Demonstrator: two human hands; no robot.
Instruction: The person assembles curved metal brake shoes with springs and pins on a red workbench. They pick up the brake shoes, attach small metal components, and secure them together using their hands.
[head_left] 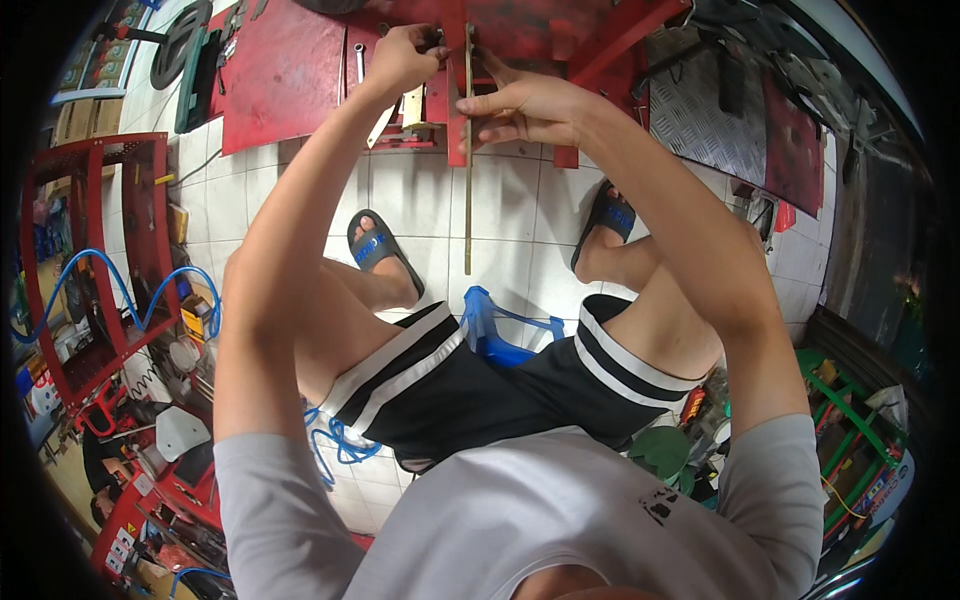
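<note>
A long, thin brass-coloured metal bar (468, 215) runs alongside an upright red metal post (457, 90), its near end reaching out over the tiles. My right hand (530, 108) is closed around the bar, thumb across it and fingers partly hidden behind. To the left of the post, my left hand (402, 62) has its fingers curled together near the post's upper part. Whatever lies between those fingertips is too small and dark to make out. Below my left hand, pale metal pieces (412, 108) stick out from the red frame.
A wrench (360, 62) lies on the red platform (285, 75), with a green tool case (195, 80) at its left. A blue plastic stool (490, 330) stands between my legs. Blue hose (135, 300) loops across a red rack (95, 260). Tread plate (705, 105) lies at right.
</note>
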